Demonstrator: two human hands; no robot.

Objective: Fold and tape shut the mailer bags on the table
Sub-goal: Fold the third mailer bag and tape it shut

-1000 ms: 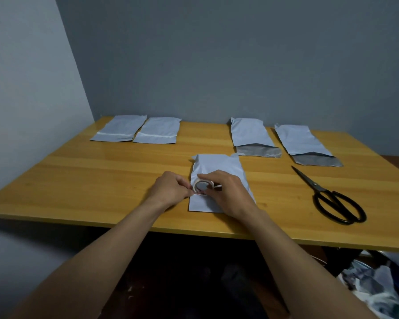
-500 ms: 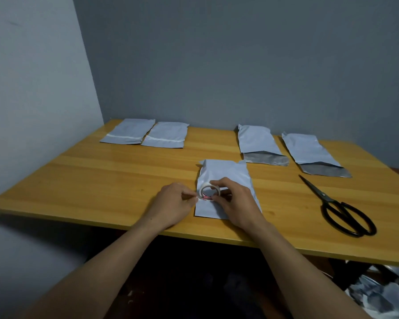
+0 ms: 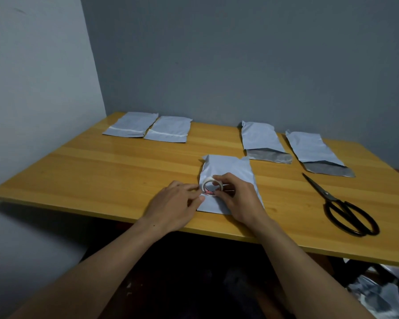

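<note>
A white mailer bag (image 3: 228,168) lies folded on the wooden table (image 3: 124,171) near its front edge. My right hand (image 3: 237,199) holds a small roll of white tape (image 3: 211,186) upright over the bag. My left hand (image 3: 177,203) pinches at the roll's left side, where the tape end is. Two taped mailer bags (image 3: 134,125) (image 3: 168,131) lie at the back left. Two unfolded mailer bags (image 3: 260,139) (image 3: 311,149) with open grey flaps lie at the back right.
Black scissors (image 3: 341,208) lie on the table to the right of my hands. Grey walls close off the back and left sides. Crumpled plastic (image 3: 378,295) lies on the floor at the lower right.
Both hands stay over the front bag with the tape roll. The view has tilted and shifted slightly, and my left fingers have closed in on the roll's left edge.
</note>
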